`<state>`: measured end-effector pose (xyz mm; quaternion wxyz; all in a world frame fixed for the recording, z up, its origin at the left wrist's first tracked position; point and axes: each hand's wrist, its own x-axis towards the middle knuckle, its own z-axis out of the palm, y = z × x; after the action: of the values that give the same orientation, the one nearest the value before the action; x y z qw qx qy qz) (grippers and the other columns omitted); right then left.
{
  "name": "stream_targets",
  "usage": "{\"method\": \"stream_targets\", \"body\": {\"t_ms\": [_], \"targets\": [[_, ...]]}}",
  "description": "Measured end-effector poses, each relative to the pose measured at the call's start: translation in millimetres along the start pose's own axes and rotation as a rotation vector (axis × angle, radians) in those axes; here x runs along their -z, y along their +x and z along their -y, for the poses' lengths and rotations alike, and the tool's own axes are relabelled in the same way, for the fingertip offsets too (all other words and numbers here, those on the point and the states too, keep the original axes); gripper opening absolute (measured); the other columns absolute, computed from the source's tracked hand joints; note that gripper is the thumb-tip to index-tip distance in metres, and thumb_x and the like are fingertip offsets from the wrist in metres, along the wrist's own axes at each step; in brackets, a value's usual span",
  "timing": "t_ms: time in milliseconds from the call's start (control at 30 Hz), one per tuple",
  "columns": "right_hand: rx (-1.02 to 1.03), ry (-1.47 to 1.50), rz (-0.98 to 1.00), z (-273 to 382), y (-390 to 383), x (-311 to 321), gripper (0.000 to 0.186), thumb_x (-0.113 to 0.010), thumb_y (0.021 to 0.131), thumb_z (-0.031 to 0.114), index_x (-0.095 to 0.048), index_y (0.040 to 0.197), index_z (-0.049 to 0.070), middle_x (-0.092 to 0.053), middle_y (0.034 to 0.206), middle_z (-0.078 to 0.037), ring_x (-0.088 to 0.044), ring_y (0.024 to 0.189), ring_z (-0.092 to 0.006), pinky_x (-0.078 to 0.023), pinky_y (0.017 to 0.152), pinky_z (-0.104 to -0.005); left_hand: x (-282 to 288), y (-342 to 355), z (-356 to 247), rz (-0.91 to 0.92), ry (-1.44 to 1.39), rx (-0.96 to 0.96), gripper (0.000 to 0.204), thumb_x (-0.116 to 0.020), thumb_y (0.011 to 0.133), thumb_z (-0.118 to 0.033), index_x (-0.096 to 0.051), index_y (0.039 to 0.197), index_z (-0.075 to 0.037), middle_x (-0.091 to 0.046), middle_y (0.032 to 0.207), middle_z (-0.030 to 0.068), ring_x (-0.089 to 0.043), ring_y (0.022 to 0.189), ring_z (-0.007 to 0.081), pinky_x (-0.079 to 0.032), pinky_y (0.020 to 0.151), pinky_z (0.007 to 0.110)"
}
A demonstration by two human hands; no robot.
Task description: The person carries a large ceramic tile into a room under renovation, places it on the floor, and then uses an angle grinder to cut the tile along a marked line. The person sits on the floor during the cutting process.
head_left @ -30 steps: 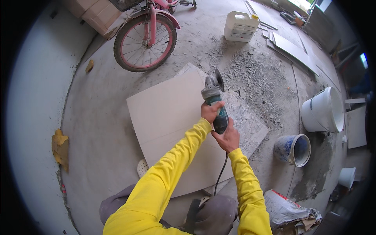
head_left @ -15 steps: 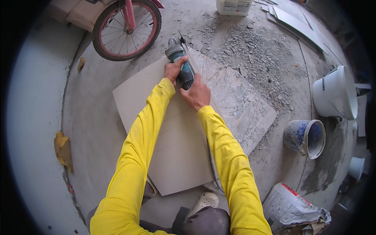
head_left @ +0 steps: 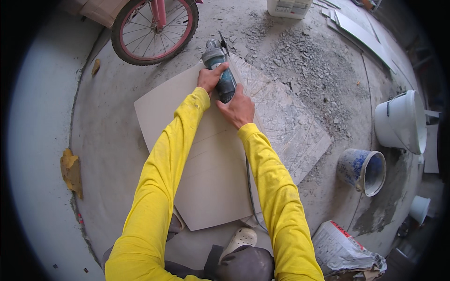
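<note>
My left hand (head_left: 209,78) grips the body of a teal and grey angle grinder (head_left: 217,63), thumb across its top. Just behind it my right hand (head_left: 237,108) is closed round the tool's black rear end. The disc (head_left: 224,43) stands on edge at the far right edge of a large beige tile (head_left: 187,173); I cannot tell whether it touches it. The tile lies tilted in plan on a scored, whitish slab (head_left: 293,131), which shows to the right. A dark cord (head_left: 250,192) runs from the grinder down beside my right forearm.
A pink bicycle's front wheel (head_left: 129,44), a white jerrycan (head_left: 286,10) and rubble (head_left: 311,65) lie beyond. At right are stacked boards (head_left: 356,35), a white bucket (head_left: 393,124), a paint-stained pail (head_left: 356,168) and a torn sack (head_left: 337,250). A wall (head_left: 35,154) runs along the left.
Since a second ago both hands have carried the grinder forward and left to the tile's far edge. In the last half second it has shifted slightly farther forward.
</note>
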<state>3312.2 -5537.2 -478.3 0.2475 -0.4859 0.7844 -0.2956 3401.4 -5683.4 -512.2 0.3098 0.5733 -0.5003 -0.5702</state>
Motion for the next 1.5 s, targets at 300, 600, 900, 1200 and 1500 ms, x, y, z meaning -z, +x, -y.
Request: {"method": "stream_targets", "body": {"t_ms": [300,600,900,1200,1500], "targets": [[0.005,-0.002,-0.002,0,1,1,0.063,-0.078,0.073,0.039,-0.048,0.112,0.000,-0.071,0.091,-0.027,-0.070,0.086,-0.0446,-0.056,0.078,-0.0507,0,2,1,-0.022,0.018,0.022,0.056,-0.086,0.076,-0.043,-0.070,0.100,0.006,-0.069,0.091,0.0067,-0.065,0.078,0.0148,-0.052,0.075,0.031],[-0.007,-0.011,0.008,0,1,1,0.063,-0.079,0.073,0.040,-0.048,0.112,0.000,-0.071,0.091,-0.027,-0.070,0.085,-0.0449,-0.056,0.078,-0.0508,0,3,2,-0.003,0.002,0.023,0.059,-0.086,0.075,-0.044,-0.070,0.101,0.007,-0.069,0.092,0.0077,-0.064,0.079,0.0155,-0.052,0.075,0.031],[-0.013,-0.008,0.005,-1,3,1,0.063,-0.079,0.073,0.040,-0.048,0.112,0.001,-0.071,0.090,-0.027,-0.070,0.086,-0.0451,-0.057,0.078,-0.0513,0,8,6,-0.022,0.054,0.017,0.062,-0.086,0.074,-0.046,-0.070,0.101,0.008,-0.068,0.092,0.0077,-0.064,0.079,0.0158,-0.052,0.075,0.031],[-0.033,-0.008,0.027,-2,5,3,0.071,-0.079,0.070,0.049,-0.051,0.114,0.001,-0.071,0.088,-0.029,-0.070,0.085,-0.0480,-0.056,0.079,-0.0528,0,9,4,-0.026,0.039,0.043,0.061,-0.086,0.074,-0.045,-0.070,0.101,0.007,-0.069,0.093,0.0084,-0.064,0.079,0.0159,-0.052,0.076,0.031],[-0.041,-0.014,0.046,2,5,6,0.066,-0.079,0.072,0.041,-0.048,0.114,0.001,-0.071,0.092,-0.026,-0.071,0.087,-0.0453,-0.057,0.078,-0.0515,0,8,1,-0.007,0.017,0.039,0.063,-0.087,0.073,-0.044,-0.069,0.103,0.009,-0.069,0.093,0.0087,-0.065,0.079,0.0167,-0.052,0.075,0.032]]}}
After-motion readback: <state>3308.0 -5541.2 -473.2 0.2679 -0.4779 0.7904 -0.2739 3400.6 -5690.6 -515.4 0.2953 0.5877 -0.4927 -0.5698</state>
